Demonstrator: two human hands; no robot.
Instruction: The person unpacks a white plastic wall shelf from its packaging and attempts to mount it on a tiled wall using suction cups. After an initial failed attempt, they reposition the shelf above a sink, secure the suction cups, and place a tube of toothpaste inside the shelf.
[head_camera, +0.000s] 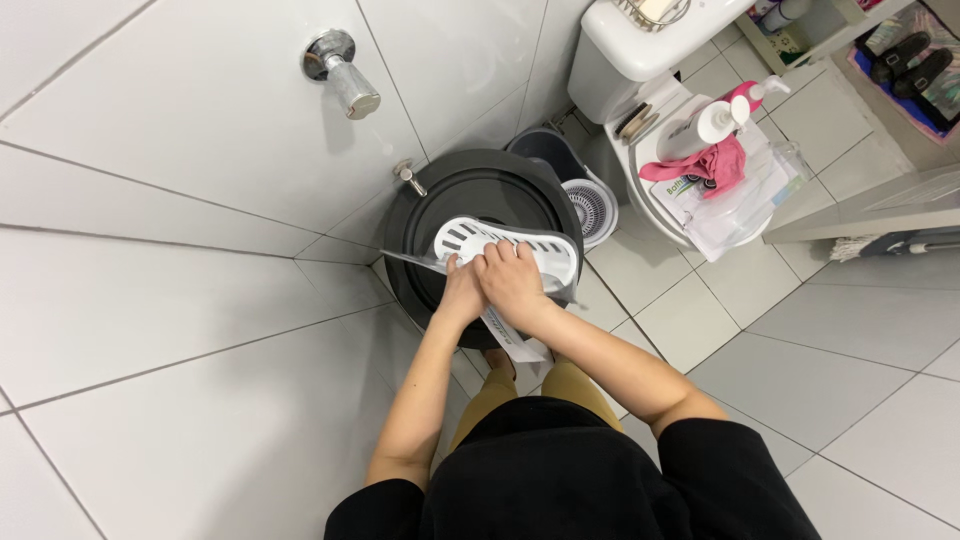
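Both arms extended, left hand (462, 292) beside right hand (512, 285), fingers curled

Under your left hand (462, 290) and right hand (512, 282) lies a white slotted plastic basket (520, 248), smooth and slightly glossy, with a clear, shiny plastic wrapper (505, 335) hanging from it. It rests at the rim of a dark grey plastic bucket (440, 195) with a matt finish. The wall tiles (150, 300) around you are glossy white ceramic, and the tap (342, 72) is polished chrome metal. On the toilet lid (640, 160) lies a pink cloth (705, 165), soft and matt.
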